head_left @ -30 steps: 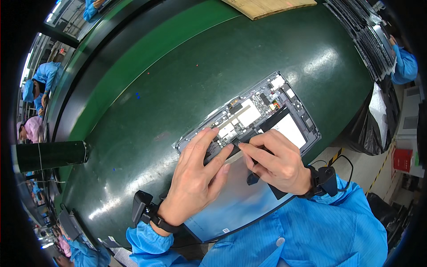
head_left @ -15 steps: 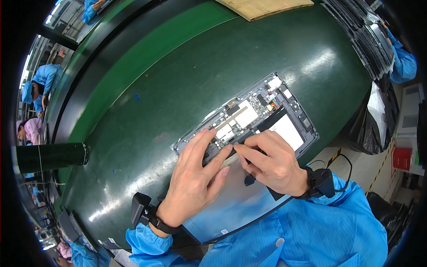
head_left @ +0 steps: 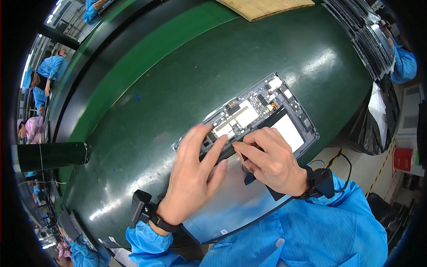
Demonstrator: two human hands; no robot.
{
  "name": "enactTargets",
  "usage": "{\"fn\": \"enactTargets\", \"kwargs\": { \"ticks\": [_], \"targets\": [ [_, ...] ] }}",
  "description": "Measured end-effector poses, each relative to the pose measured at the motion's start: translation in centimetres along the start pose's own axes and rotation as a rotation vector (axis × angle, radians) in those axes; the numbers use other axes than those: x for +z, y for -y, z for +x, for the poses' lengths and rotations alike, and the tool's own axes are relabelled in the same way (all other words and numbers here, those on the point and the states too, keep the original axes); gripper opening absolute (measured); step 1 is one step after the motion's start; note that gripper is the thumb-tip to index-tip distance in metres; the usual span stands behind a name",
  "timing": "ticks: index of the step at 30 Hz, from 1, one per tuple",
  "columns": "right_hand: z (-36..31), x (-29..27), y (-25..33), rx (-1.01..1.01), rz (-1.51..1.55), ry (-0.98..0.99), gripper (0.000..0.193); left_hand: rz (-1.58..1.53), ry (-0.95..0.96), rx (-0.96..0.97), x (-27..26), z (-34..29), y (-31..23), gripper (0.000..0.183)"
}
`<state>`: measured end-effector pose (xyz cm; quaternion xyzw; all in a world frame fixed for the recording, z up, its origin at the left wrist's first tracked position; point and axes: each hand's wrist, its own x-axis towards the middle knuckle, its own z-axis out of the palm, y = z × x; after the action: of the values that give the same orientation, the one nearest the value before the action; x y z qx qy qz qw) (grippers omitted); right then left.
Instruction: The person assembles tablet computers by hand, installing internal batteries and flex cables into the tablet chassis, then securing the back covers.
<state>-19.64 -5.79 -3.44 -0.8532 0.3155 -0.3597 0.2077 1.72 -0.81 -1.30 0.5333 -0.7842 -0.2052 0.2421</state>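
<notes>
Plainly, the nearest risk sits at the lower centre of the frame, where the silver-backed display panel (head_left: 240, 204) lies against the near edge of the uncovered tablet chassis (head_left: 307, 118); its lower rim reaches the person's blue jacket (head_left: 302, 231), so a lean forward could shove or flex it. The right wrist unit (head_left: 321, 181) trails a thin black cable (head_left: 351, 167), which could catch as the arm shifts. Both hands work at the chassis, right of centre in the frame. The right hand (head_left: 273, 162) has thumb and forefinger pinched together over the seam; whether a part lies between them cannot be told, and a sharp pull or slip there could tear or crease any thin connection. The left hand (head_left: 191, 173) has its fingers spread, tips at the chassis's lower-left end; whether they press is unclear, but a heavy fingertip could damage the exposed circuit board (head_left: 242, 118). The white-faced battery (head_left: 289, 131) lies close to the right knuckles and could be scuffed. Beyond, on the green tabletop (head_left: 178, 89), small blue bits (head_left: 137, 97) could stray into the chassis if swept. At upper right, the uneven stack of dark panels (head_left: 362, 44) could slide if knocked.
</notes>
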Motion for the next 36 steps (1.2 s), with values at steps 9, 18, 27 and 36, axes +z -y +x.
{"fn": "enactTargets", "kwargs": {
  "ticks": [9, 18, 27, 36],
  "targets": [
    [0.2, -0.3, 0.3, 0.003, 0.008, 0.070, 0.032, 0.160, 0.132, 0.013, -1.0, 1.1, 0.1, 0.043],
    [0.1, -0.5, -0.2, 0.007, 0.057, 0.076, 0.031, 0.165, 0.016, 0.052, -2.9, -1.8, -2.9, 0.039],
    [-3.0, -10.2, -5.3, 0.437, -0.218, 0.080, 0.037, 0.157, 0.129, 0.055, 0.2, -4.4, -7.6, 0.087],
    [-4.0, -10.8, -5.1, 0.881, 0.809, 0.099, 0.050, 0.364, 0.254, 0.041, 0.4, -5.6, -7.7, 0.087]
  ]
}}
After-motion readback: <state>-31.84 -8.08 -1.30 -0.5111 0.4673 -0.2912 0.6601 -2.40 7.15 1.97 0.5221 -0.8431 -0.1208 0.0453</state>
